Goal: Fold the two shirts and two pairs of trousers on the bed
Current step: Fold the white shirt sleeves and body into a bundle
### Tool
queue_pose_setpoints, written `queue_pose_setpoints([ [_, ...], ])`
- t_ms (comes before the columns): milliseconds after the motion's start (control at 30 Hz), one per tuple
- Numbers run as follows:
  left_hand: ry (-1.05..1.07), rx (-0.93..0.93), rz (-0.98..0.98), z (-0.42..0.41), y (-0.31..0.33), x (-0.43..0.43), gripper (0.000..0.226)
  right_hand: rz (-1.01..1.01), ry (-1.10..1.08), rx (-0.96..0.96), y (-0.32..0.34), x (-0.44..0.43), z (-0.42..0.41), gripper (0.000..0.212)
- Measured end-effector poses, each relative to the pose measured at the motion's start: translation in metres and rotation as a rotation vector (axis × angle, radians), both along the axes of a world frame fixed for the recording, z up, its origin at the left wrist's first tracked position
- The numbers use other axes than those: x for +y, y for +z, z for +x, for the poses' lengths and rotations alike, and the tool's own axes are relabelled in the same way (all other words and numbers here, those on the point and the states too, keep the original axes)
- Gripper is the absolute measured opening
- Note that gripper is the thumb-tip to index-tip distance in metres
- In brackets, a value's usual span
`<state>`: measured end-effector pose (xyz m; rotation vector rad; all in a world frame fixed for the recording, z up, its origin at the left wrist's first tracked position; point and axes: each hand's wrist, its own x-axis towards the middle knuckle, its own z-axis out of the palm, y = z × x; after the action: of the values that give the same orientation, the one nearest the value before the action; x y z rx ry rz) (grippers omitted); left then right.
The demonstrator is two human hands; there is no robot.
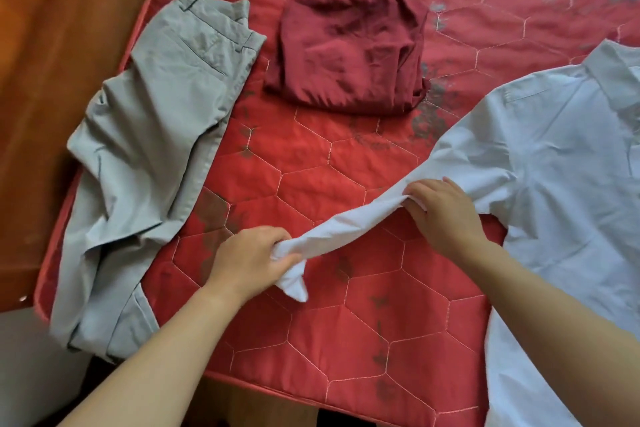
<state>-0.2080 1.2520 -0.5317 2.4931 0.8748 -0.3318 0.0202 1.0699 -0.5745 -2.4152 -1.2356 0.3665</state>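
A pale blue-white collared shirt lies spread on the right of the red quilted bed, its collar at the far right. One long sleeve stretches left across the quilt. My left hand grips the cuff end of that sleeve, bunched in its fingers. My right hand pinches the same sleeve higher up, close to the shoulder. Grey trousers lie crumpled along the bed's left edge, waistband at the far end. A dark red garment sits folded into a rough square at the top middle.
A brown wooden surface runs along the left of the bed. The bed's near edge crosses the bottom of the view, with a pale floor patch at the lower left.
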Motion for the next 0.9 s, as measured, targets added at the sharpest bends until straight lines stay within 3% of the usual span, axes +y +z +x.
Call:
queue_pose_setpoints([
  [100,-0.083,-0.371,0.325,0.012,0.022,0.015,0.001,0.144,-0.069,-0.076,0.024,-0.004,0.008,0.008],
  [133,-0.095,-0.432,0.419,0.013,0.026,0.020,0.009,0.168,-0.084,-0.091,0.031,-0.007,0.009,0.010],
  [200,-0.083,-0.376,0.472,0.007,0.030,0.027,0.026,0.133,-0.068,-0.076,0.035,-0.016,0.009,0.014],
  [333,-0.101,-0.050,0.226,-0.022,0.002,0.019,0.036,-0.136,-0.001,0.106,0.019,-0.023,-0.008,0.041],
  [433,0.011,-0.126,0.145,-0.024,-0.016,0.020,0.034,-0.090,0.068,0.140,0.005,-0.013,-0.017,0.051],
  [567,0.008,-0.260,0.276,0.006,-0.029,0.038,0.056,-0.065,0.096,0.190,-0.009,0.006,-0.023,0.052],
  [667,0.154,-0.124,0.214,0.023,-0.038,0.060,0.079,-0.033,0.072,0.174,-0.012,0.016,-0.026,0.045],
  [733,0.298,0.033,0.048,0.025,-0.044,0.075,0.091,-0.001,0.036,0.178,-0.012,0.022,-0.028,0.031],
  [833,0.270,0.051,-0.154,0.017,-0.048,0.089,0.078,0.038,-0.047,0.220,-0.013,0.026,-0.031,0.013],
  [900,0.162,0.079,-0.052,0.011,-0.045,0.093,0.069,0.031,-0.088,0.232,-0.011,0.026,-0.032,0.011],
])
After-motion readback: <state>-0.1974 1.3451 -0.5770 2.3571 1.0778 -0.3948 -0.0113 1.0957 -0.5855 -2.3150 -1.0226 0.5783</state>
